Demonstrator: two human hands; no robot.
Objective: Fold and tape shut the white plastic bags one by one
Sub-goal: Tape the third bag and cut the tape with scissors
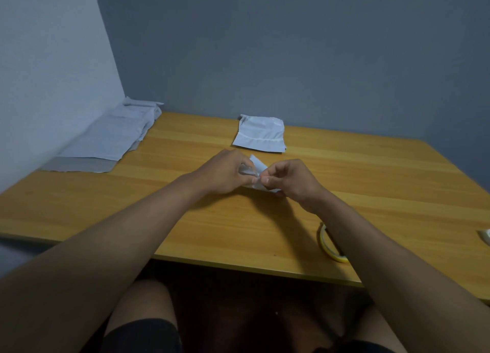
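In the head view, a person sits at a wooden table [238,228] set into a corner of grey walls, both bare forearms reaching forward over it. The left hand [225,171] and the right hand [287,178] meet near the middle of the table, each with fingers curled and pinching a small folded white plastic bag [257,164]. Only a white corner of it shows between and behind the hands, with a thin edge below the right hand; whether it touches the table cannot be told. Just beyond the hands lies a folded white bag [259,136], flat on the table. At the far left, against the wall, a stack of unfolded white bags [111,137] lies flat. A yellow-rimmed roll of tape [330,244] sits near the front edge, partly hidden by the right forearm. A small white object [485,236] is cut off at the right edge.
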